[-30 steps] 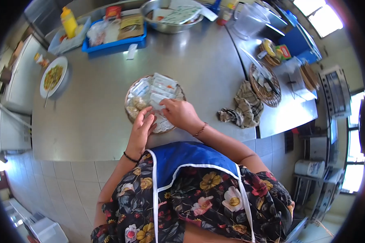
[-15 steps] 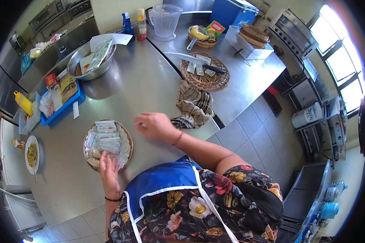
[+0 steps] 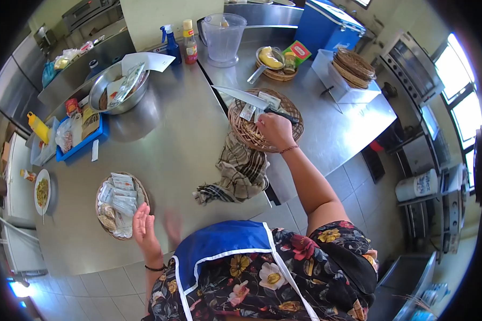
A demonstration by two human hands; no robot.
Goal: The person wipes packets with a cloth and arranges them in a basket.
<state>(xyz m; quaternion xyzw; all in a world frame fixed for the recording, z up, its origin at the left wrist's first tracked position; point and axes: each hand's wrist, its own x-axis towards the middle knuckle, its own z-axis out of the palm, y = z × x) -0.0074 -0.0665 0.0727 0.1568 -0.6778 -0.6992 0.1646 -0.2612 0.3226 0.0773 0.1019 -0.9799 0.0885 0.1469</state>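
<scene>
My right hand (image 3: 275,131) reaches over a wide wicker basket (image 3: 245,131), just below a knife (image 3: 246,96) with a black handle. Its fingers are curled downward among small white packets (image 3: 270,100); what they grip, if anything, is hidden. Knife and packets lie in that basket. My left hand (image 3: 144,227) is raised, fingers stretched and empty, beside the right edge of a smaller lined basket (image 3: 145,199). In this one are several flat sachets (image 3: 124,191) and small clear bags of something grainy (image 3: 106,216).
A checked cloth (image 3: 235,174) lies crumpled between the baskets. Behind stand a steel bowl (image 3: 124,104), a blue tray (image 3: 84,144), a clear jug (image 3: 223,45) and a blue cooler (image 3: 329,27). A plate of food (image 3: 47,201) sits at the left table edge.
My right hand has moved away from beside the lined basket, up and right, to the wide basket with the knife. My left hand now sits slightly apart from the lined basket. The view has shifted.
</scene>
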